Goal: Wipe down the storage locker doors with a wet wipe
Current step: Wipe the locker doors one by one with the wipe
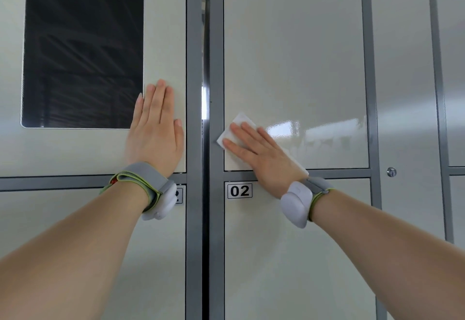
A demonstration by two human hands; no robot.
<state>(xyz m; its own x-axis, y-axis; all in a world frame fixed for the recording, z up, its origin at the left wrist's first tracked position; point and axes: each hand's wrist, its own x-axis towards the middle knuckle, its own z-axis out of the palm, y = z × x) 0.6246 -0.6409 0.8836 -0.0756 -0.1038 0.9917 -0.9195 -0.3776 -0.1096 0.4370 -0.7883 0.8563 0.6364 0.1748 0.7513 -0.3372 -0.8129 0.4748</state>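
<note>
White wet wipe (241, 119) lies flat against the cream locker door (297, 55) directly above the 02 label (239, 190), low on that door and near its left edge. My right hand (264, 156) is spread over it. The fingers (241, 149) there are straight and slightly fanned, curled round nothing. They press the sheet to the metal rather than pinch it, which I judge spreads the pressure so the whole wipe slides instead of bunching. One corner of the wipe pokes out past my fingertips, up and a little left of the label, just reaching the grey frame post (216, 68).

Up and right of the label a glossy patch (314, 133) shows on the door. It may be dampness or only reflected light; I cannot tell which.

My left hand (156, 133) rests up and left of the label, on the neighbouring panel (163, 30), palm flat, fingers straight and close together, holding nothing. Its outer edge covers the lower right corner of the dark screen (83, 50) set into that panel. I take it to be a brace, steadying me while the other arm reaches and pushes.

With the wipe so low on this door, I judge the stroke is at the bottom of its travel. Whether the door carrying the label, or the ones far right of it by the small keyhole (391, 172), have been cleaned I cannot say.
</note>
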